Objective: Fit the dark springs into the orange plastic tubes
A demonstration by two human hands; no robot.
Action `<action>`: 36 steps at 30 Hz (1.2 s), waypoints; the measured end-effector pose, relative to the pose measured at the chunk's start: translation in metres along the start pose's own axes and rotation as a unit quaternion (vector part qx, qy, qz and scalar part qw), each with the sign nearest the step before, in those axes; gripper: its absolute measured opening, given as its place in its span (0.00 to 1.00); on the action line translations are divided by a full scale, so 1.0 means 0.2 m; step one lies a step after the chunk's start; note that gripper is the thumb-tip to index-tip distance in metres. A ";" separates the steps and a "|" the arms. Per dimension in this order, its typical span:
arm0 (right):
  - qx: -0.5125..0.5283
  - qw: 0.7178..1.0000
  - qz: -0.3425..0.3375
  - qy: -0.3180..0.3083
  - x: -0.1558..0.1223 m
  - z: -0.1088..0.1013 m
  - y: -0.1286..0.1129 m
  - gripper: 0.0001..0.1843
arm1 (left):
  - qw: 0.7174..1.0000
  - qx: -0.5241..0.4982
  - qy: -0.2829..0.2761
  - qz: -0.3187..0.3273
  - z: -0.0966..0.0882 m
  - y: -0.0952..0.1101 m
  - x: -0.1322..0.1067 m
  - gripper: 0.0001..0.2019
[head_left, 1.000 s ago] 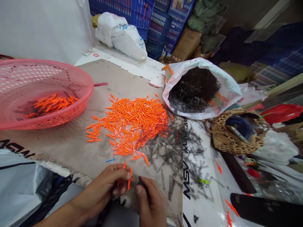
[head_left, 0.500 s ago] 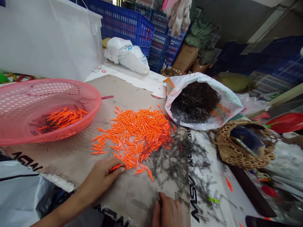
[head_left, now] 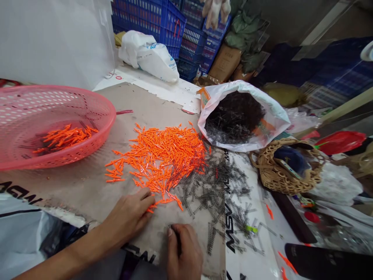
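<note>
A pile of small orange plastic pieces (head_left: 169,151) lies on the grey cardboard. My left hand (head_left: 131,214) is at the near edge of this pile, back of the hand up, fingers curled; orange tips show beside its thumb. Lower and to the right, my right hand (head_left: 186,251) rests close to the cardboard with thumb and forefinger brought together. Something dark shows near their tips, too small to name. Thin dark springs (head_left: 210,186) spread right of the orange pile, some overlapping it.
At left stands a pink perforated basket (head_left: 100,144) holding orange pieces and dark springs. A white sack (head_left: 276,116) full of dark springs lies open at the back right, near a woven bag (head_left: 262,175). A white plastic bag (head_left: 157,58) and blue crates (head_left: 145,17) are behind.
My right hand has moved left and slightly up, nearer my left hand. My left hand has turned more back-up over the orange pieces it held. The view has shifted slightly.
</note>
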State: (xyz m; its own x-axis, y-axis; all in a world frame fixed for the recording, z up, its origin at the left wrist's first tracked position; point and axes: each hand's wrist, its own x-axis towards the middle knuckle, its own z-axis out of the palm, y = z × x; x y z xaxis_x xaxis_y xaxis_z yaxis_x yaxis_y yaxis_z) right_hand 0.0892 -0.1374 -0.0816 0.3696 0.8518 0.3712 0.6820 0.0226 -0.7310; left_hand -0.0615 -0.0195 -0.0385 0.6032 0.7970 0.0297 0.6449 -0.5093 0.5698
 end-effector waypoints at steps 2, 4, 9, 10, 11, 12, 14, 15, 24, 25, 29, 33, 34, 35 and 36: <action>0.059 0.997 0.040 -0.003 0.00 -0.02 -0.02 0.08 | 0.992 -0.120 0.008 -0.049 0.00 0.05 -0.01 0.09; 0.107 0.991 0.081 -0.002 0.00 -0.03 -0.05 0.08 | 0.951 -0.274 -0.026 -0.142 0.01 0.10 -0.02 0.11; 0.206 0.956 0.208 -0.009 0.01 -0.03 -0.09 0.11 | 0.766 -0.577 -0.097 -0.266 0.08 0.15 -0.07 0.13; 0.217 0.951 0.219 -0.015 0.01 -0.03 -0.10 0.12 | 0.748 -0.601 -0.097 -0.265 0.09 0.15 -0.08 0.13; 0.225 0.948 0.224 -0.020 0.01 -0.03 -0.11 0.12 | 0.735 -0.619 -0.098 -0.260 0.10 0.15 -0.09 0.14; 0.234 0.946 0.225 -0.022 0.01 -0.02 -0.12 0.12 | 0.726 -0.632 -0.097 -0.255 0.11 0.14 -0.09 0.14; 0.258 0.939 0.226 -0.018 0.02 -0.03 -0.14 0.12 | 0.715 -0.648 -0.095 -0.244 0.11 0.14 -0.10 0.14; 0.270 0.935 0.230 -0.014 0.02 -0.03 -0.15 0.12 | 0.713 -0.650 -0.095 -0.245 0.11 0.15 -0.10 0.13; 0.311 0.909 0.279 0.015 0.05 -0.03 -0.15 0.13 | 0.756 -0.591 -0.102 -0.263 0.10 0.17 -0.11 0.12; 0.306 0.910 0.279 0.017 0.06 -0.03 -0.14 0.13 | 0.770 -0.573 -0.100 -0.263 0.10 0.18 -0.11 0.12; 0.264 0.927 0.267 0.011 0.06 -0.02 -0.13 0.13 | 0.822 -0.499 -0.102 -0.254 0.10 0.20 -0.11 0.08; 0.231 0.940 0.249 0.012 0.05 -0.01 -0.13 0.13 | 0.789 -0.544 -0.150 -0.242 0.10 0.18 -0.11 0.10; 0.238 0.940 0.245 0.013 0.04 -0.01 -0.12 0.13 | 0.767 -0.572 -0.161 -0.241 0.10 0.17 -0.12 0.12; 0.248 0.938 0.241 0.012 0.04 0.00 -0.12 0.13 | 0.746 -0.596 -0.170 -0.242 0.10 0.17 -0.11 0.14; 0.260 0.936 0.237 0.008 0.04 0.00 -0.12 0.13 | 0.729 -0.614 -0.175 -0.246 0.10 0.17 -0.11 0.15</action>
State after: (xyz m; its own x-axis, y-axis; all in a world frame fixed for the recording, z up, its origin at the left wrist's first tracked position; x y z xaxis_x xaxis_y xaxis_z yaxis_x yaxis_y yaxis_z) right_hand 0.0762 -0.1314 -0.0617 0.5650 0.8229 -0.0606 0.0404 -0.1010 -0.9941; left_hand -0.0446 -0.0609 -0.0358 0.6622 0.5447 -0.5147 0.0464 0.6557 0.7536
